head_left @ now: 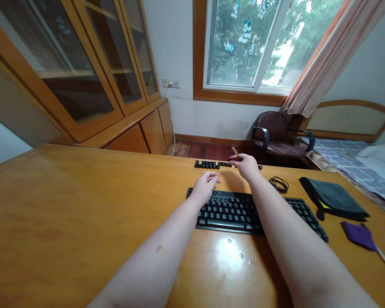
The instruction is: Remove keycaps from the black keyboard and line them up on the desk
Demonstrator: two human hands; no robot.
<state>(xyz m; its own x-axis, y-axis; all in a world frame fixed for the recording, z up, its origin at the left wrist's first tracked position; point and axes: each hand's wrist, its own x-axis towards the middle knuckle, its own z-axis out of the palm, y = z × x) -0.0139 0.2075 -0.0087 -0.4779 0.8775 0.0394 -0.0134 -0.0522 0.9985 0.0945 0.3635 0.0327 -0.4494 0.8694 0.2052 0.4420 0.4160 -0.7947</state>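
Observation:
A black keyboard [244, 211] lies on the wooden desk [83, 214] in front of me. Beyond it, near the desk's far edge, a row of loose black keycaps [211, 164] is laid out. My right hand [247, 166] is closed around a thin wooden stick [235, 150], its fingertips at the right end of the keycap row. My left hand [205, 186] rests in a loose fist at the keyboard's far left edge, just short of the keycaps; I cannot see anything in it.
A coiled black cord [279, 184] lies right of my right hand. A dark folded cloth [333, 197] and a purple brush [361, 236] with a pale handle sit at the desk's right. A dark red chair [276, 137], a bed and glass-door cabinets stand beyond.

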